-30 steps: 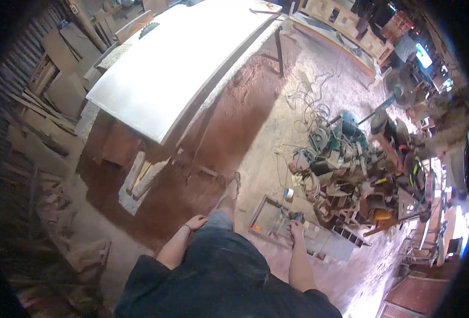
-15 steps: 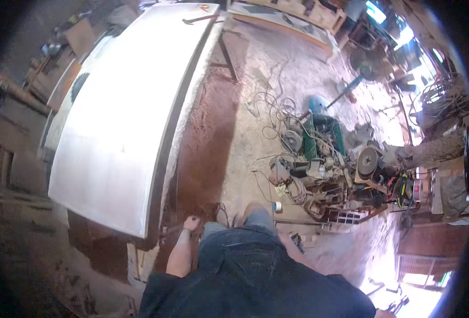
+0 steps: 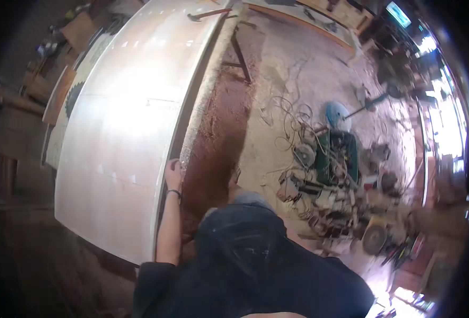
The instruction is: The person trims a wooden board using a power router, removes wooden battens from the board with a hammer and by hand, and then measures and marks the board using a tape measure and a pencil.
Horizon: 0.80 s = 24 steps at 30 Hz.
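Note:
A long white panel (image 3: 112, 159) lies raised on supports to my left, its surface glossy with glare. My left hand (image 3: 174, 170), with a dark band on the wrist, is at the panel's near long edge. Its fingers look curled together against that edge, though they are small and slightly blurred. At the panel's far end rests a hammer (image 3: 209, 15), out of reach of the hand. My right hand is out of sight.
A dark trestle leg (image 3: 240, 61) stands under the panel's far end. To the right lie a green crate (image 3: 324, 156) of tools, tangled cables (image 3: 293, 116) and a blue disc-shaped part (image 3: 338, 115). A toothed saw blade (image 3: 74, 99) sits beyond the panel's left edge.
My left hand has risen from beside my legs to the panel's edge. My view has turned, so the panel and the tools on the floor appear shifted.

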Available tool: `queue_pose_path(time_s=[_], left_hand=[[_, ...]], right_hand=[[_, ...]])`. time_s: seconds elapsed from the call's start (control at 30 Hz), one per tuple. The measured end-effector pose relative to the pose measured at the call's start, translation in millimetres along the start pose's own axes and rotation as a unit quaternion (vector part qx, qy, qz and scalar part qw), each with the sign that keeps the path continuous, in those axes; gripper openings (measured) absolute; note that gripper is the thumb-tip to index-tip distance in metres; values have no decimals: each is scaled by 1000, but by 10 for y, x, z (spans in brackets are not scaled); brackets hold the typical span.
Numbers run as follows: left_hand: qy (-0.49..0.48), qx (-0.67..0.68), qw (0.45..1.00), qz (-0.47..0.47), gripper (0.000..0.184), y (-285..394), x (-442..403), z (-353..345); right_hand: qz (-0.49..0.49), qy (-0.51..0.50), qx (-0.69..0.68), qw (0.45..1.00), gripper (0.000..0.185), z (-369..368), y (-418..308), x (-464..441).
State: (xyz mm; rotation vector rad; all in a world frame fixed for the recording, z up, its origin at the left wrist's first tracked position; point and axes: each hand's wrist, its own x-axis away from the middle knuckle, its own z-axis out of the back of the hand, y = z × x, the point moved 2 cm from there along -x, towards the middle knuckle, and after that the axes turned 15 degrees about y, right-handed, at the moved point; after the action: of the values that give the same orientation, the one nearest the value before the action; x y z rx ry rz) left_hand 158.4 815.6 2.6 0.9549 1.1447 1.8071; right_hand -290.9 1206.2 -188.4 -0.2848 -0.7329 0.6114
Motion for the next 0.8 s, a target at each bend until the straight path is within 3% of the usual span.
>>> queue_pose_path(time_s=[0.03,0.13,0.23,0.33,0.4,0.5,0.57,0.6,0.63,0.7,0.8], left_hand=[[19,-5,1000,-14,26,-45,-132,-57],[58,-12,996,61,28,-274,-491,-183],[47,-66,992,101,31,-248,-583,-276],[33,-108,985,133,38,-672,-660,-425],[42,-125,981,145,42,-920,-697,-595],[9,-45,961,273,43,-134,-616,-966],[-24,-77,962,261,41,168,-792,-1321],[-9,-44,984,175,40,-200,-977,-1593],[-51,37,977,206,39,95,-1112,-1827],[-73,-52,989,117,37,467,-1544,-2243],[-41,19,995,86,33,1237,-2128,-2740]], right_hand=[[7,-18,6,1000,36,105,-181,-204],[19,-77,17,997,33,423,-928,-800],[-3,-134,5,991,29,802,-1935,-1527],[-99,-99,-77,987,28,1074,-2632,-2205],[22,-40,22,999,26,1358,-3300,-2586],[-31,-25,-112,993,24,1437,-3871,-3106],[2,-40,-96,995,23,1455,-4235,-3277],[23,-46,-88,995,22,1472,-4444,-3385],[43,-57,-45,996,22,1474,-4538,-3434],[85,-76,43,993,22,1454,-4802,-3577],[-25,-157,17,987,26,1391,-4868,-3771]])
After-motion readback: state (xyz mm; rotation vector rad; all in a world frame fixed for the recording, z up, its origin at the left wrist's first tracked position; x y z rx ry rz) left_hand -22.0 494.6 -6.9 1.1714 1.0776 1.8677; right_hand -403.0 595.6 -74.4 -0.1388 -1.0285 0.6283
